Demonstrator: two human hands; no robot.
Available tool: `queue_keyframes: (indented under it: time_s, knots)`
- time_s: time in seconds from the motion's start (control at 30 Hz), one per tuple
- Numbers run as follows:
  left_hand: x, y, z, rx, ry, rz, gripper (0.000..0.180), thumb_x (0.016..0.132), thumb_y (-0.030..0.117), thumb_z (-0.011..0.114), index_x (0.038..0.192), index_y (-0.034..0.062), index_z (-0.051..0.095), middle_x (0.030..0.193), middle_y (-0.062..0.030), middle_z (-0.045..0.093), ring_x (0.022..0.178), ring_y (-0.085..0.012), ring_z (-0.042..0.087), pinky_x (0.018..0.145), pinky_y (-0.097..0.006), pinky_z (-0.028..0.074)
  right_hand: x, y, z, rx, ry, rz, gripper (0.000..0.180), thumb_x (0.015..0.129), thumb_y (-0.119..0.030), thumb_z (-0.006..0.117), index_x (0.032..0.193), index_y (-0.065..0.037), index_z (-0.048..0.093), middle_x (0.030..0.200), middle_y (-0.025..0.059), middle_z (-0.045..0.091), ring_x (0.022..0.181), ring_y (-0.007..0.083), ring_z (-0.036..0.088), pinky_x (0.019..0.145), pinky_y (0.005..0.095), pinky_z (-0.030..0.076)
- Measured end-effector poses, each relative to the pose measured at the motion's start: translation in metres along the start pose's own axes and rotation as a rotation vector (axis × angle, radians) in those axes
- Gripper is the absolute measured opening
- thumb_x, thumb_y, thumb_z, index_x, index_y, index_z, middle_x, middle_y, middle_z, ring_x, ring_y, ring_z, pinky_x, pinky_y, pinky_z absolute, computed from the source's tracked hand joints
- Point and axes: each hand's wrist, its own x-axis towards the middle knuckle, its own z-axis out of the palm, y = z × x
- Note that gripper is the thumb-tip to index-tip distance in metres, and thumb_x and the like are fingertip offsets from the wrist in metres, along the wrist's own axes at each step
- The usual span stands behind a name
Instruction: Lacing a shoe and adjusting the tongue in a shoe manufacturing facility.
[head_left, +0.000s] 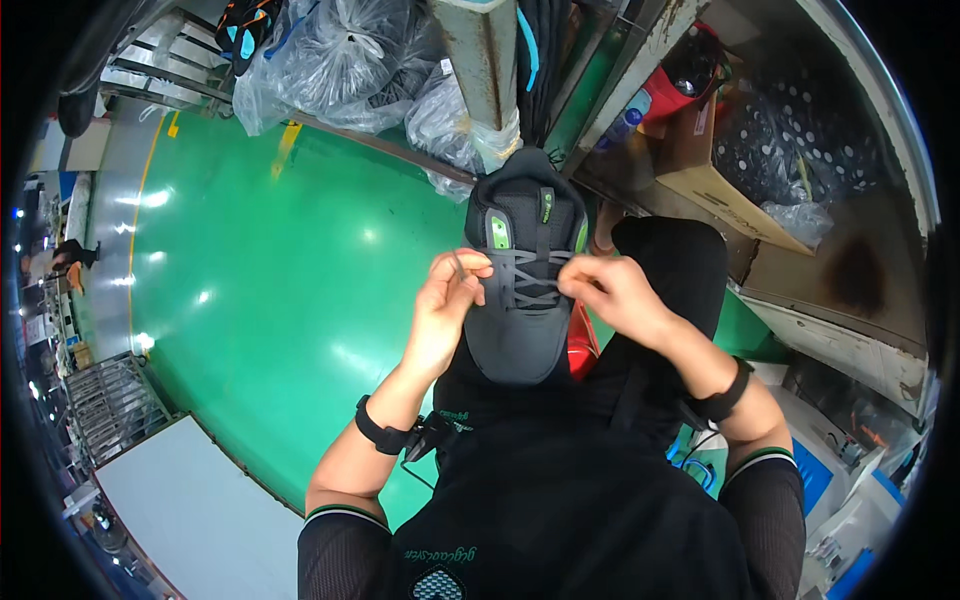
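Observation:
A dark grey sneaker (517,345) with light green accents rests on my lap, its toe toward me and its collar away. Grey shoelace (533,282) criss-crosses over the tongue through the lower and middle eyelets. At the shoe's left side, my left hand (447,300) is closed in a pinch, with a piece of lace showing at its fingertips. On the opposite side, my right hand (615,295) pinches lace close to the eyelet row; its fingertips partly hide the lace there. Both wrists wear black bands.
Clear plastic bags (345,65) lie beyond the green floor (290,240), beside a worn metal post (480,65). An open cardboard box (715,200) stands on a shelf at the far right. A white tabletop (195,515) is at the near left. Something red shows under the shoe.

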Motion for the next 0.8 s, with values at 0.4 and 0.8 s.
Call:
queue_keyframes:
  time_s: [0.4, 0.8]
  knots:
    - [0.011, 0.005, -0.216, 0.406, 0.815, -0.022, 0.020, 0.100, 0.028, 0.054, 0.101, 0.0086, 0.056, 0.064, 0.0027, 0.052, 0.058, -0.0065, 0.048, 0.051, -0.021, 0.038, 0.000, 0.042, 0.024, 0.575, 0.305, 0.221, 0.017, 0.090, -0.013, 0.069, 0.094, -0.005, 0.055, 0.064, -0.0056, 0.046, 0.056, 0.0038, 0.040, 0.053, 0.0219, 0.035]
    - [0.025, 0.002, -0.061, 0.623, 0.372, 0.219, 0.013, 0.093, 0.016, 0.063, 0.100, 0.0053, 0.066, 0.069, 0.0047, 0.054, 0.060, -0.0032, 0.041, 0.053, -0.021, 0.037, 0.015, 0.042, 0.033, 0.880, 0.643, 0.108, 0.029, 0.097, -0.003, 0.051, 0.126, 0.002, 0.049, 0.096, 0.0098, 0.064, 0.083, 0.0161, 0.064, 0.076, 0.0278, 0.054]
